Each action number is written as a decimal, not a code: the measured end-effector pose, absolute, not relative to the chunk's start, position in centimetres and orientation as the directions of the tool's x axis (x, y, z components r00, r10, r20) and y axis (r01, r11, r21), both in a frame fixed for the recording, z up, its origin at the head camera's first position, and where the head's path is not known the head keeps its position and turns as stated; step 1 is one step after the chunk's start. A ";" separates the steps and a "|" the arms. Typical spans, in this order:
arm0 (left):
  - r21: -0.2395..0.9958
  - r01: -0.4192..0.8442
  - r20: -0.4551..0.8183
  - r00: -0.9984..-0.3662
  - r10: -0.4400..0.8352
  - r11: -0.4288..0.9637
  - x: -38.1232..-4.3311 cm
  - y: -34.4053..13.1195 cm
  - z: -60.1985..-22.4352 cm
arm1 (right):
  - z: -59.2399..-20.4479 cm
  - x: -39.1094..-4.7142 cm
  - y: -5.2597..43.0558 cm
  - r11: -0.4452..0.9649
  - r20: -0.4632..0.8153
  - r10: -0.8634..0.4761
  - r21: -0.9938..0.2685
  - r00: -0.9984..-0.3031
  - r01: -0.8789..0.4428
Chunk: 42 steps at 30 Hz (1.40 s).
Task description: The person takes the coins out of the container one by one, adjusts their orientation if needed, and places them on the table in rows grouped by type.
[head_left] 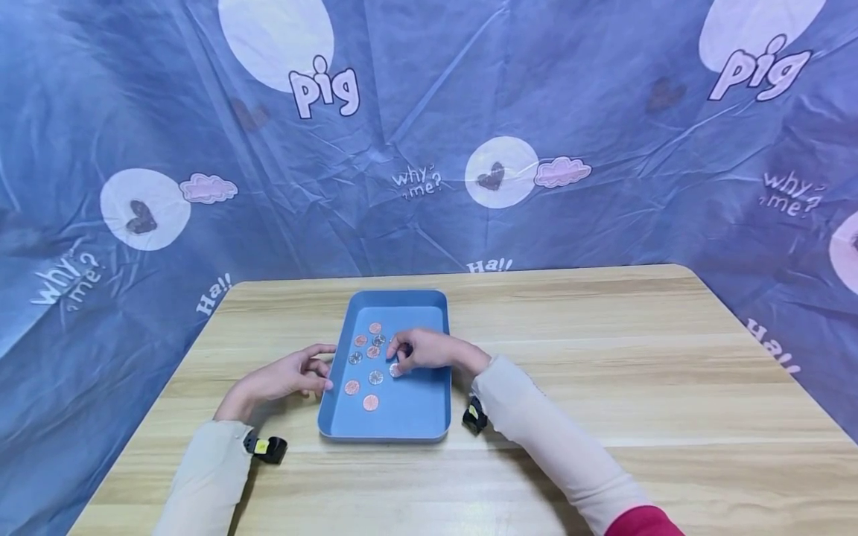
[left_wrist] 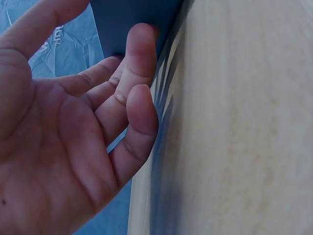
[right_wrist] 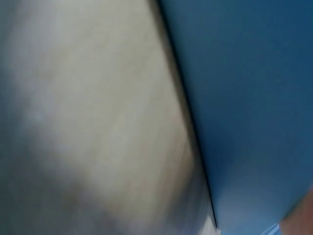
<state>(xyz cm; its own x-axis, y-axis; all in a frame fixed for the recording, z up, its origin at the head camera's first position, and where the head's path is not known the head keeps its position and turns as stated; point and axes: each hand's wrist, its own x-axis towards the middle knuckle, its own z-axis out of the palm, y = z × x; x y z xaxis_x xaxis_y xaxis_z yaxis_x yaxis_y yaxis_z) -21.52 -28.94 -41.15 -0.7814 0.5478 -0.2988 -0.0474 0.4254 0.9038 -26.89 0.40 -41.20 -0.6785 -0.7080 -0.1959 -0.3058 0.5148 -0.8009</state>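
A shallow blue tray (head_left: 409,428) lies on the wooden table with several copper-coloured and silver coins spread over its left half. Over the tray's right wall reaches my right hand (head_left: 429,350), its thumb and curled forefinger pinching a coin (head_left: 393,369) close to the tray floor. Beside the tray's left rim is my left hand (head_left: 295,376), fingers loosely bent and spread; in the left wrist view the fingertips (left_wrist: 142,41) lie at its dark outer wall. A silver coin (head_left: 376,377) and a copper-coloured coin (head_left: 371,403) lie flat nearer the front.
The wooden table (head_left: 603,357) stretches out on both sides of the tray. A blue printed cloth (head_left: 415,112) hangs behind it. Black wrist devices (head_left: 474,415) sit at both wrists; the right wrist view shows mostly the tray's outer wall (right_wrist: 244,107) and blurred table.
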 end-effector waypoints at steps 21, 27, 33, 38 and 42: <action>0.894 -0.056 -0.315 -0.784 0.535 0.444 -20.8 -29.0 -41.2 | -41.5 -26.2 0.0 0.629 -0.196 -0.688 -0.641 -0.699 -0.439; 0.898 -0.060 -0.314 -0.781 0.540 0.435 -20.7 -29.0 -41.6 | -41.7 -25.9 -0.1 0.620 -0.192 -0.694 -0.649 -0.694 -0.440; 0.895 -0.060 -0.322 -0.773 0.547 0.442 -20.8 -28.9 -41.6 | -41.8 -25.9 -0.2 0.636 -0.208 -0.692 -0.629 -0.692 -0.447; 0.891 -0.040 -0.316 -0.771 0.553 0.453 -21.0 -29.0 -41.3 | -41.4 -26.1 -0.5 0.646 -0.223 -0.697 -0.607 -0.681 -0.463; 0.887 -0.037 -0.318 -0.773 0.550 0.461 -21.1 -29.0 -41.1 | -41.2 -26.2 -0.7 0.659 -0.238 -0.694 -0.590 -0.679 -0.467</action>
<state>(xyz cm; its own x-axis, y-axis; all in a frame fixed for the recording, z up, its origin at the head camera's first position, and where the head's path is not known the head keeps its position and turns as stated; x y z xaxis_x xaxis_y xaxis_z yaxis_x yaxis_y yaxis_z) -21.12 -29.01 -41.08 -0.7726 0.5496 -0.3177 -0.0370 0.4607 0.8868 -26.18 -0.70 -41.23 -0.6791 -0.6945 -0.2379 -0.4673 0.6588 -0.5895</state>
